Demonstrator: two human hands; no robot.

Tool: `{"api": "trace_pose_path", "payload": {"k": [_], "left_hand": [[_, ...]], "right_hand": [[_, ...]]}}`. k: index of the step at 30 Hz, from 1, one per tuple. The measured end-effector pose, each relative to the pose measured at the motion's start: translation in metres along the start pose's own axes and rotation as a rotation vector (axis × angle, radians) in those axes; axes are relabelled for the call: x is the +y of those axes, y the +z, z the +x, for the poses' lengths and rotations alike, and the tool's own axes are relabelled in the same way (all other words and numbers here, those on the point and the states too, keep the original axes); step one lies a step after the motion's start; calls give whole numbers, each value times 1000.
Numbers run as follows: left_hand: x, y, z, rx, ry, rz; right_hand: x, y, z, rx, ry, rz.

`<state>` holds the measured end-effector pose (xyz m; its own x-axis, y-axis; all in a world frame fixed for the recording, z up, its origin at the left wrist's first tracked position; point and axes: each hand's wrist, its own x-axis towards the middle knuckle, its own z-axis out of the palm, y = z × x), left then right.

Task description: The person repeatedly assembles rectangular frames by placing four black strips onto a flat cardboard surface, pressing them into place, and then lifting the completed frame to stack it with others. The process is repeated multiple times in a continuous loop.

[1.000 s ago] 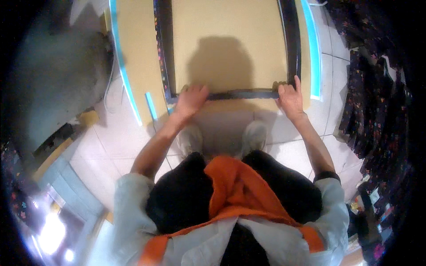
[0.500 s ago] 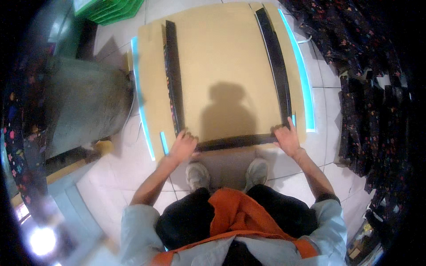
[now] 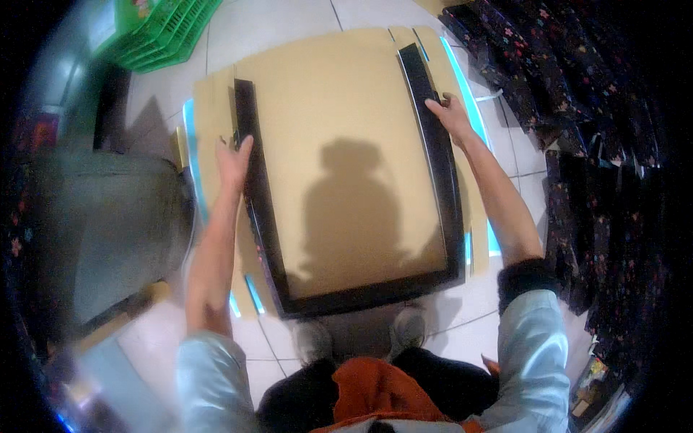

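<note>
A large tan cardboard sheet [image 3: 339,94] lies before me, with a dark strip along each of three sides. My left hand [image 3: 234,162] grips the left dark strip [image 3: 260,206], thumb on the inner side and fingers on the outer side. At the upper part of the right dark strip [image 3: 437,159], my right hand [image 3: 451,119] holds it in the same way, with the fingertips partly hidden. The near dark strip [image 3: 368,292] crosses the sheet's front edge and meets both side strips at the corners; neither hand touches it.
Green plastic crates [image 3: 162,32] stand at the far left. Dark flower-patterned pieces [image 3: 592,209] are piled along the right. A grey-topped block [image 3: 130,231] is on the left. My shoes [image 3: 408,328] rest on the tiled floor [image 3: 462,325] just below the sheet.
Both hands have moved from the near corners far up along the side strips. The near strip now joins the side strips at the corners, and the sheet appears lower in view.
</note>
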<state>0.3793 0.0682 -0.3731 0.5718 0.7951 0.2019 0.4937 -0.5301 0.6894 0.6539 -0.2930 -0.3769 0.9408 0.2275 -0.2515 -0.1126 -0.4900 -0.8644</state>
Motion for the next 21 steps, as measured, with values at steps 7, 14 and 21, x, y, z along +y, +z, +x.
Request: {"api": "trace_pose_path", "payload": {"k": [7,14,21], "left_hand": [[-8,13,14,-357,-457,-215],[-30,20,-4,-439,-375,-438],[-23,26,0,-401,-451,-372]], "right_hand": [[3,42,15,-197,72,-4],[7,20,4,-369,-83,82],[20,28,10,-107,-243,-126]]}}
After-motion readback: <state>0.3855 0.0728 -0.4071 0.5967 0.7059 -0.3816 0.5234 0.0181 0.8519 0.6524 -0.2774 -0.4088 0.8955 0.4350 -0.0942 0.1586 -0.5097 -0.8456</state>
